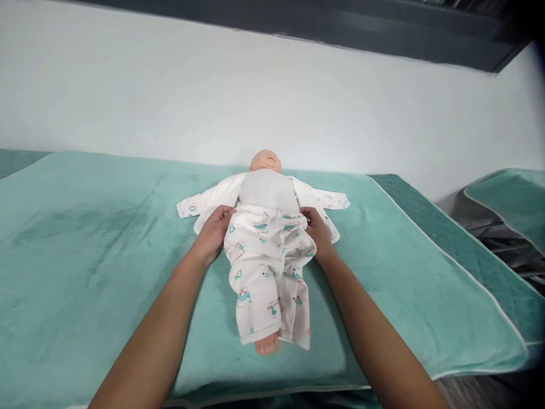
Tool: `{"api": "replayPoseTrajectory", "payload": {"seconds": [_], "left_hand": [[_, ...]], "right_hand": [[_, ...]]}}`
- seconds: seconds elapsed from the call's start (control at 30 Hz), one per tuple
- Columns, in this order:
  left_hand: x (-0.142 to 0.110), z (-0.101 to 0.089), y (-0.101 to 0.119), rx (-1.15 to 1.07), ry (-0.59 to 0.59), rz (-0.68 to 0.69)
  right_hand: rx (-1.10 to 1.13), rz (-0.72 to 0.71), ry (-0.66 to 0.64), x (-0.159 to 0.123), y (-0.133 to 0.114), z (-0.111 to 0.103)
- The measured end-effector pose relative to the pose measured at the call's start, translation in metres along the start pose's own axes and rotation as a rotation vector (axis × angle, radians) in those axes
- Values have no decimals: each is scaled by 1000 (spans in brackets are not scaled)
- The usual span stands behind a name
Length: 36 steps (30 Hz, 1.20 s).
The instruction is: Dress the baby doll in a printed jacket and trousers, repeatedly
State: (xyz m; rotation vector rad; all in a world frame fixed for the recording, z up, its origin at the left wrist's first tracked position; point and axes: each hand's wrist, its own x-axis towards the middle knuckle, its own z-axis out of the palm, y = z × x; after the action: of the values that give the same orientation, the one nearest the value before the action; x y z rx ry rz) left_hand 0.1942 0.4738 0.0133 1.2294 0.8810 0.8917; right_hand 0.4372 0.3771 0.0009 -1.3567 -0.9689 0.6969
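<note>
The left hand [218, 229] and the right hand [317, 228] sit on either side of a baby doll [268, 192], fingertips drawn in and apparently pinching the two ends of the elastic waistband [267, 210] of its printed baby pants [261, 238]. The doll lies between the hands on a green plush blanket [128, 272], its long axis running away from the person, roughly square to the line joining the hands. Neither hand is clearly nearer: each meets the waistband at its own side, so the pants lie to the right of the left hand and to the left of the right hand. Beyond the hands are the grey-white torso and the doll's head [264, 161], near the white wall [234, 96]. A printed baby jacket [227, 190] lies open around the torso, one sleeve stretching outward past each hand, its lower flaps close by the wrists. Nearer the person than the hands, the pant legs run down between the forearms; a foot [267, 344] shows at the cuff on the left hand's side, while none is visible at the other cuff.
</note>
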Motion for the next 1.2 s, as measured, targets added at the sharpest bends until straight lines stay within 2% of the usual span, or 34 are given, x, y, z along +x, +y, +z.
{"api": "replayPoseTrajectory", "payload": {"seconds": [0.17,0.27,0.37,0.5,0.63,0.7,0.87,0.97,1.1,1.2], "left_hand": [[0,5,3,16,48,39],[1,8,3,11,87,80],[3,9,0,-9,97,100],[1,5,1,27,3,101],[-3,-1,10,138,-163,63],[-3,-2,11,183,-191,43],[2,-2,4,104,-135,13],[7,1,2,-17,-97,-1],[15,9,3,-82,-20,-32],[17,14,0,-94,32,21]], "right_hand": [[-121,-70,-92,7,-4,-3],[-230,-148,-81,16,-5,-4],[-234,-131,-54,20,-5,-2],[-152,-73,-66,14,-3,0],[-176,-6,-207,11,-4,-7],[-194,-25,-270,12,-5,-11],[-43,-39,-282,10,-10,-9],[-100,-56,-248,12,-14,-6],[-159,-130,-279,27,-11,-4],[-151,-136,-199,40,-2,-4]]}}
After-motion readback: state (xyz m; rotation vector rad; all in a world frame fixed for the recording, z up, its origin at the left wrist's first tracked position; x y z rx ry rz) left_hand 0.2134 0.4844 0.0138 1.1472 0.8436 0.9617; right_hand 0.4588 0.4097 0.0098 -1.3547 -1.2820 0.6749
